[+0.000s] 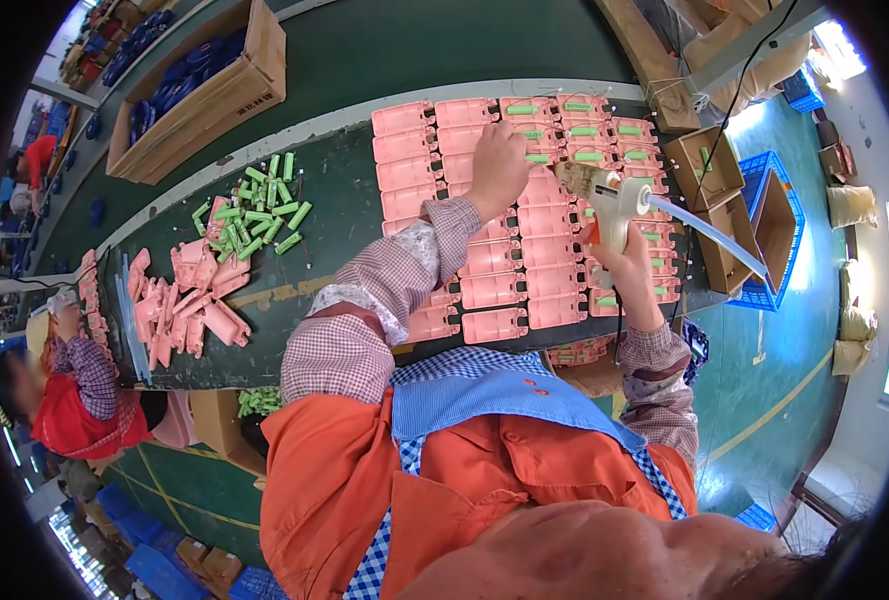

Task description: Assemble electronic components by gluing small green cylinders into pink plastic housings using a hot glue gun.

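Rows of pink plastic shells [492, 291] cover the table in front of me. Green cylindrical batteries [583, 131] with thin wires lie in several shells of the right-hand columns. My left hand [501, 168] is over the far middle rows, its fingers curled together beside a battery; whatever is between the fingertips is hidden. My right hand [629, 268] is wrapped round the handle of a white glue gun [620, 204]. The gun's nozzle points left toward the shells near my left hand. A long translucent glue stick [707, 232] sticks out of its back.
Left on the table are a heap of green batteries [255, 215], a pile of loose pink shells [200, 300] and pale glue sticks [130, 315]. Cardboard boxes [730, 235] and a blue crate [787, 240] stand at right. A co-worker [75, 400] sits at far left.
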